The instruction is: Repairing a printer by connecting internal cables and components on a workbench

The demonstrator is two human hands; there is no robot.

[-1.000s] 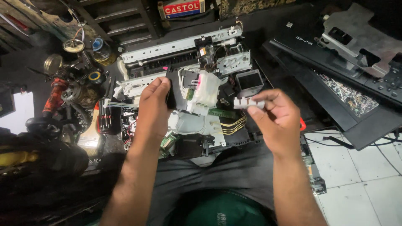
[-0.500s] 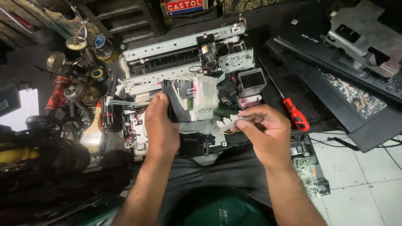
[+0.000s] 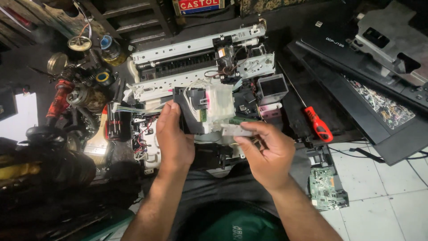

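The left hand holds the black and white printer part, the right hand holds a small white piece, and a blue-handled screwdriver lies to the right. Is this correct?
Not quite. The head view shows the screwdriver has a red handle, not blue. The left hand does hold the black and white printer part, and the right hand a small white piece.

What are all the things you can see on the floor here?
Printer carriage unit: one, black and white, held in both hands.
Opened printer frame: one, grey metal, behind the hands.
Screwdriver: one, red handle, right of the frame.
Circuit board: one, green, on the tiled floor.
Printer cover: one, black, upper right.
Wire bundle: one, many-coloured, left.
Left hand: grips the unit's black side.
Right hand: pinches its white lower part.
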